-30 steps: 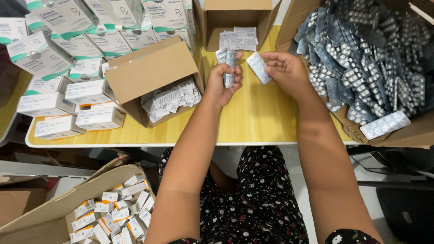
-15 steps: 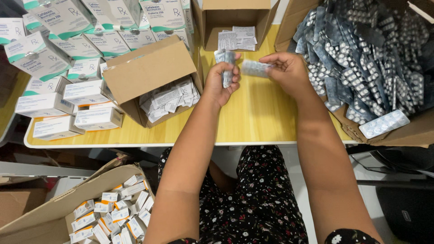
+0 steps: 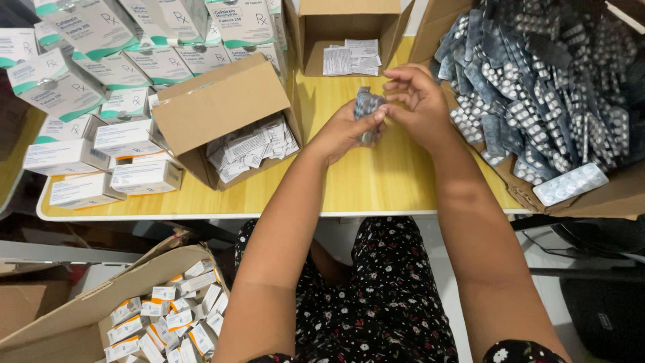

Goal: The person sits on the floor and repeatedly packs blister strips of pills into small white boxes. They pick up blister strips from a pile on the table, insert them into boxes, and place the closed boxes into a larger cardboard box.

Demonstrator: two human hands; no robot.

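Above the middle of the yellow wooden table (image 3: pixel 376 181), my left hand (image 3: pixel 342 131) grips a small stack of silver blister strips (image 3: pixel 366 107), held upright. My right hand (image 3: pixel 416 101) meets it from the right, fingertips pressed against the same stack. Just right of my hands, a big cardboard box (image 3: pixel 605 198) holds a heap of blister strips (image 3: pixel 551 87). One white strip (image 3: pixel 570 184) lies on that box's front flap.
An open carton of folded paper leaflets (image 3: pixel 248 148) stands left of my hands. Another box with leaflets (image 3: pixel 349 57) sits behind. White-and-green medicine cartons (image 3: pixel 101 87) crowd the table's left. A floor box (image 3: pixel 168 316) holds several small packed cartons.
My right hand brought a blister strip leftward and joined it to the stack in my left hand. Both hands now close together on the stack.
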